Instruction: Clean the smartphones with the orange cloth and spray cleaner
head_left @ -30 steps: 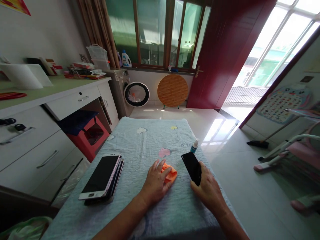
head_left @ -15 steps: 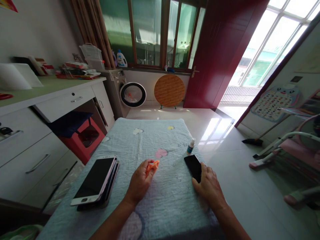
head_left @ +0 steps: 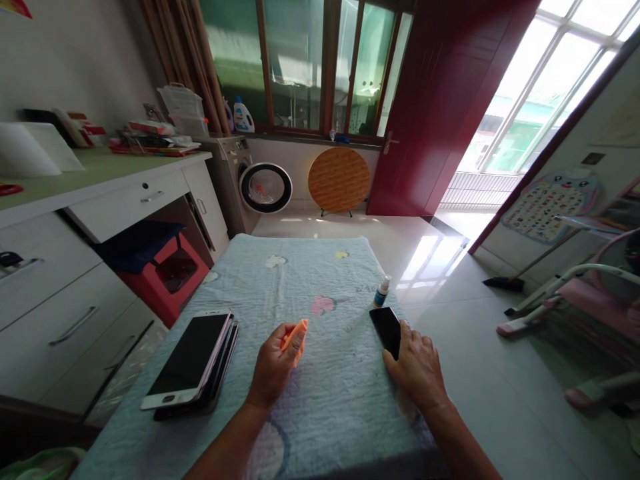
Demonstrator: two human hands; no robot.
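My left hand [head_left: 273,365] is closed around a small orange cloth [head_left: 295,340], held a little above the middle of the table. At the table's right side, my right hand [head_left: 417,367] grips the near end of a black smartphone [head_left: 386,328], thumb on one edge and fingers on the other. The phone's dark face is up. Just beyond it a small spray bottle [head_left: 382,292] with a white cap stands upright. On the left lies a stack of phones [head_left: 190,360], a white-framed one on top.
A pale blue patterned cloth [head_left: 320,267] covers the table. To the left are a red stool [head_left: 183,273] and white drawers [head_left: 75,320]. A washing machine [head_left: 235,173] with its round door ajar stands at the back, beside a round wooden tabletop [head_left: 339,181]. A pink chair [head_left: 595,293] is at the right.
My left hand has drawn slightly left and turned, with the orange cloth more upright in it. My right hand and the phone have hardly moved.
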